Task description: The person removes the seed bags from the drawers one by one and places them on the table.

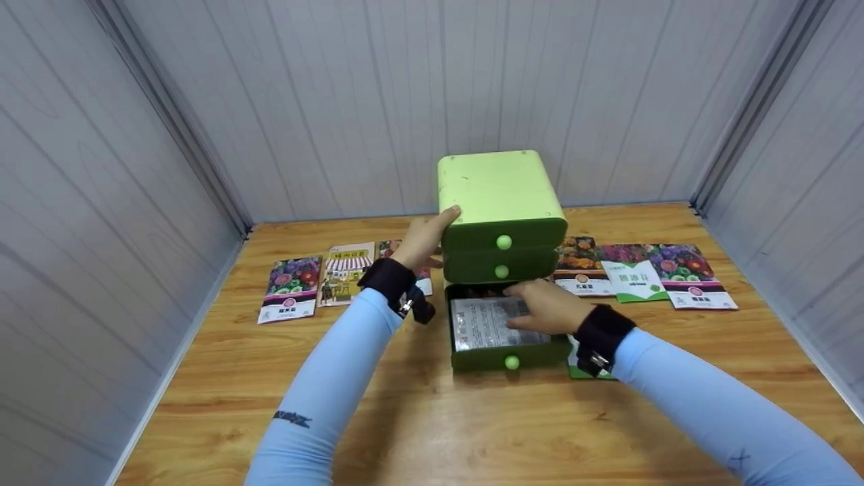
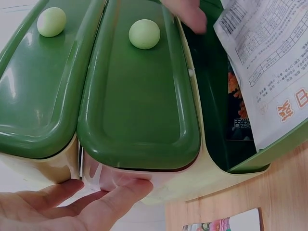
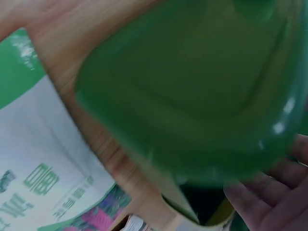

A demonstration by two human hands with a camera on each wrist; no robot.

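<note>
A light-green cabinet [image 1: 496,185] with three dark-green drawers stands near the back wall. Its bottom drawer [image 1: 476,361] is pulled out, and a silvery-white seed packet [image 1: 472,325] lies in it, printed side up. Under that packet, the left wrist view shows part of a dark packet with orange flowers [image 2: 235,96]. My left hand [image 1: 420,241] rests against the cabinet's left side with fairly straight fingers. My right hand [image 1: 552,307] reaches over the right part of the drawer, thumb and fingers spread above the packet; its fingertips are partly hidden in the right wrist view.
Left of the cabinet lie a flower seed packet [image 1: 291,287], a packet with a striped awning [image 1: 346,273] and another flower packet. To the right are an orange-flower packet [image 1: 584,266], a green-and-white packet [image 1: 634,280] and a flower packet [image 1: 695,277]. Another green-edged packet [image 1: 586,371] lies partly behind my right wrist.
</note>
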